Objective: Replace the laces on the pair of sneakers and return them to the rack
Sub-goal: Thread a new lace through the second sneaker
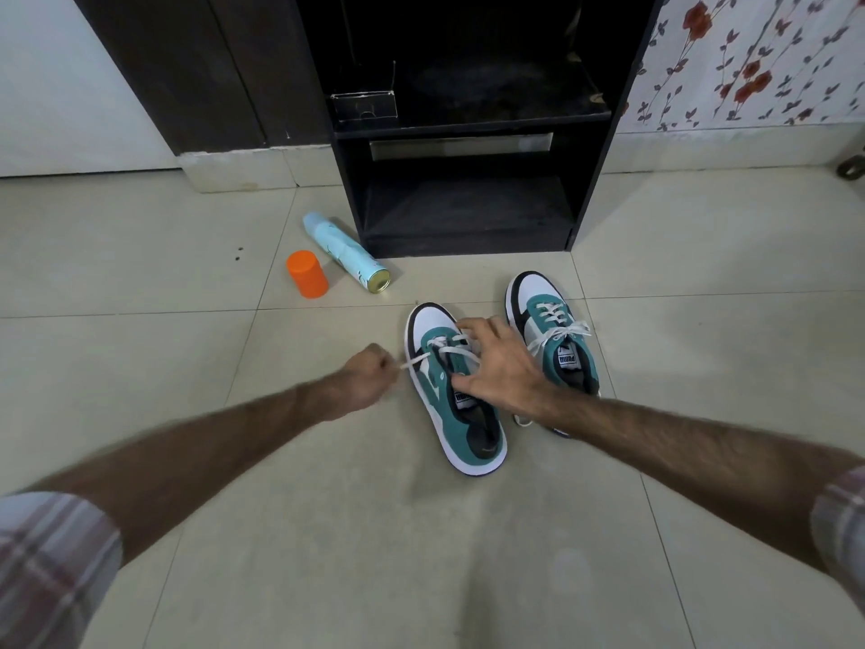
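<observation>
Two teal, white and black sneakers stand side by side on the tiled floor, toes toward the rack. The left sneaker (pixel 468 428) has a white lace (pixel 419 360) partly threaded. My left hand (pixel 367 379) pinches the lace's free end and holds it out to the left of the shoe. My right hand (pixel 498 363) rests spread over the left sneaker's tongue and eyelets, fingers touching the lace. The right sneaker (pixel 538 297) is laced with a white lace tied in a bow. The dark wooden shoe rack (pixel 468 128) stands behind them; no shoes show on its shelves.
A light blue spray can (pixel 346 252) lies on the floor left of the rack, with an orange cap (pixel 307 274) beside it. A small clear box (pixel 364 105) sits on the rack's upper shelf. Floral wallpaper covers the wall at right.
</observation>
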